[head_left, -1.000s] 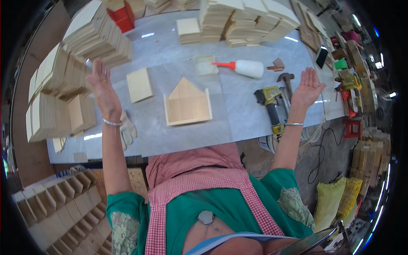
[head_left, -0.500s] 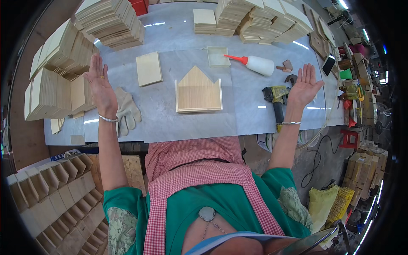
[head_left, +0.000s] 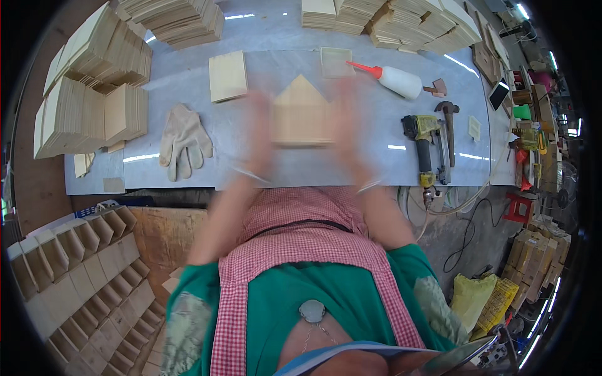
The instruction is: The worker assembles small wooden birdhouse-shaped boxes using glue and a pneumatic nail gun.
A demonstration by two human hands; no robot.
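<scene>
A small wooden piece with a house-shaped, pointed panel (head_left: 302, 116) lies on the table in front of me. My left hand (head_left: 259, 125) is at its left side and my right hand (head_left: 346, 122) at its right side. Both are smeared by motion, so their fingers and any contact with the wood cannot be made out. Just beyond lie a flat wooden board (head_left: 228, 76) and a shallow clear tray (head_left: 336, 62). A white glue bottle (head_left: 401, 83) with a red nozzle rests on its side to the right.
Stacks of thin wooden boards (head_left: 94, 119) stand at the left and along the far side. A work glove (head_left: 184, 141) lies left of centre. Rightward are a yellow and black nail gun (head_left: 425, 147), a hammer (head_left: 448, 119) and a phone (head_left: 499, 94). Wooden compartments (head_left: 94, 294) sit lower left.
Both hands have come inward from wide apart, open with palms up, to the two sides of the house-shaped piece. The glove, nail gun and hammer are now uncovered. The whole view has shifted slightly.
</scene>
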